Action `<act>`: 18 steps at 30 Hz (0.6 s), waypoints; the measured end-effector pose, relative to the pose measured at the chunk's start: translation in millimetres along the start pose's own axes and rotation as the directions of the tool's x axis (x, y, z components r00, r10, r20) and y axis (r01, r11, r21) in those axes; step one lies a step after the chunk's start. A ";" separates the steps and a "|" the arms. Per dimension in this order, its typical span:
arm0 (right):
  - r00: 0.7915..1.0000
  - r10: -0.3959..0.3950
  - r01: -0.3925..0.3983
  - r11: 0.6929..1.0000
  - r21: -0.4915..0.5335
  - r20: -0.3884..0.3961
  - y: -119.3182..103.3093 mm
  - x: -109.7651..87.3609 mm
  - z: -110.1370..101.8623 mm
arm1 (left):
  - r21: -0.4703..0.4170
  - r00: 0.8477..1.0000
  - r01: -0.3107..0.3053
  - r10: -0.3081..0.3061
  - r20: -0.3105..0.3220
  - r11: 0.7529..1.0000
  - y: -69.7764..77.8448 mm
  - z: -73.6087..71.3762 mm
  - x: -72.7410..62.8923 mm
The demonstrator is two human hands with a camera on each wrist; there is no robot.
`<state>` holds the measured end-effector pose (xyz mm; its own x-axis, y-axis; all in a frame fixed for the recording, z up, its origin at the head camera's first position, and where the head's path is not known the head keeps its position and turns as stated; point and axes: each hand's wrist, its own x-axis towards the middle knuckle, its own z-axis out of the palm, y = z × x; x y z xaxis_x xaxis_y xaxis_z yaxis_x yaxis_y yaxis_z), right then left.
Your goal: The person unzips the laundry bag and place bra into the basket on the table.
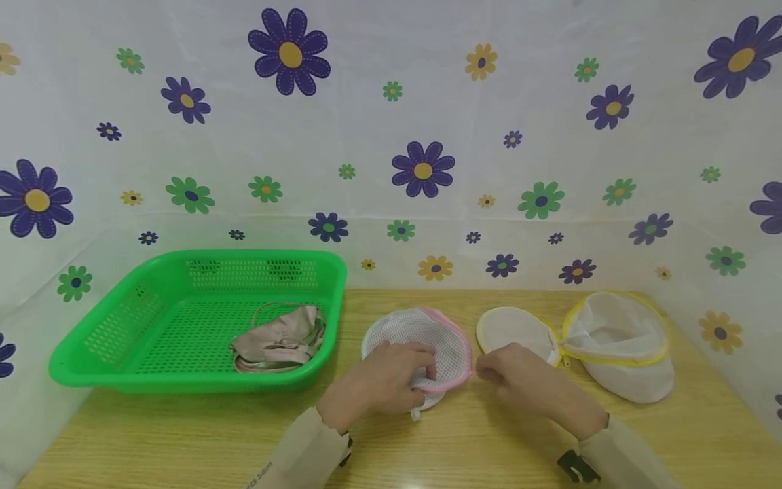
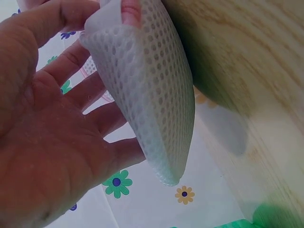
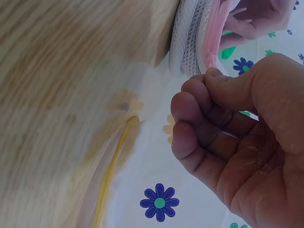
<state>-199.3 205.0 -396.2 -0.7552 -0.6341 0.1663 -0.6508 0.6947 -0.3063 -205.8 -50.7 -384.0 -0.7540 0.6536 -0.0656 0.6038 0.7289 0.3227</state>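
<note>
A round white mesh laundry bag with a pink zipper edge stands on the table in the middle of the head view, its mouth facing up. My left hand pinches its near-left rim between thumb and finger, the other fingers lying along the outside of the mesh. At the right end of the pink edge, my right hand pinches with thumb and forefinger, its other fingers curled. What lies between those fingertips is hidden.
To the right sits a second white bag with a yellow zipper, its round lid folded flat beside my right hand. A green plastic basket at left holds a crumpled taupe satin garment. A flowered curtain hangs behind the wooden table.
</note>
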 end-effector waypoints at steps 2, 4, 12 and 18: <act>1.000 0.002 -0.003 1.000 -0.009 -0.005 0.4 0.1 -1.1 | 0.002 1.000 0.000 0.000 0.001 1.000 0.0 0.3 -0.2; 1.000 0.010 -0.010 1.000 -0.018 -0.011 0.7 0.2 -2.1 | 0.004 1.000 0.004 -0.004 0.004 1.000 0.1 0.5 0.0; 0.998 -0.062 0.063 0.995 0.073 -0.008 -7.1 -0.4 0.3 | 0.089 0.999 0.015 -0.012 -0.034 0.996 2.7 1.0 1.7; 0.991 -0.130 0.131 0.980 0.148 -0.018 -15.5 -1.6 6.6 | 0.175 0.995 0.047 -0.031 -0.093 0.984 12.0 6.5 5.6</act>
<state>-187.4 193.0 -397.9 -0.6657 -0.7126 0.2214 -0.7251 0.5478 -0.4173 -201.0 -36.9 -386.7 -0.7931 0.6090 0.0127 0.6037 0.7831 0.1493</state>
